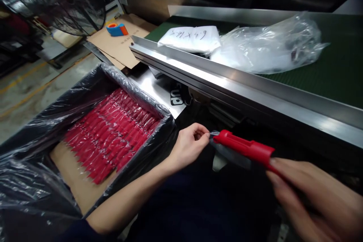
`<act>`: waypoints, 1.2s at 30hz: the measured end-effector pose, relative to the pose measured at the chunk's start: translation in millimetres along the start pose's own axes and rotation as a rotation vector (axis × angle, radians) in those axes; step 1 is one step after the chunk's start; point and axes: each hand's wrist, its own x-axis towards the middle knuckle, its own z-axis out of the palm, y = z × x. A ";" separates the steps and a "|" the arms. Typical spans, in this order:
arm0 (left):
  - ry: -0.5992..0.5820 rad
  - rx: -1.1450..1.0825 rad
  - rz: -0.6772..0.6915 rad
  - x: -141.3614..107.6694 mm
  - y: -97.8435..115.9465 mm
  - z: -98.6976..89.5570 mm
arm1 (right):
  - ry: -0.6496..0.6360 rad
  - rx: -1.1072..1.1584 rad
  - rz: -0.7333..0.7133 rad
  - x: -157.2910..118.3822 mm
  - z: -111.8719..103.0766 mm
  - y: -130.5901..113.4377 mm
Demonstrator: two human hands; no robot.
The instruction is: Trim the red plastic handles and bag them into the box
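Note:
My right hand (pixel 309 193) grips one end of a long red plastic part (pixel 244 145), which has a slot along its upper side. Its far end points left, toward my left hand (pixel 188 143). There, my thumb and forefinger pinch the edge of a clear plastic bag (pixel 231 154). The bag hangs just under the red part; how far the part is inside it, I cannot tell. To the left, a box lined with black plastic (pixel 166 121) holds rows of red parts in clear bags (pixel 113 132).
A metal conveyor rail (pixel 227 79) runs across in front of me. On the green belt (pixel 340 64) lie a white packet with handwriting (pixel 190 38) and a clear bag of plastic (pixel 269 47). Cardboard (pixel 113 51) with a blue-orange tape dispenser (pixel 117 29) lies beyond; a large fan (pixel 65 3) stands far left.

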 end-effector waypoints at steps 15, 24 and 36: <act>-0.059 -0.094 0.054 -7.1 6.4 11.7 | -0.144 -0.168 -0.399 -0.6 21.2 1.0; 0.060 -0.084 0.060 -32.1 -10.4 33.4 | 0.327 0.089 0.369 -16.5 63.9 -25.2; 0.050 -0.058 0.183 -38.3 9.2 45.7 | -0.026 0.090 -0.026 -22.0 56.2 14.5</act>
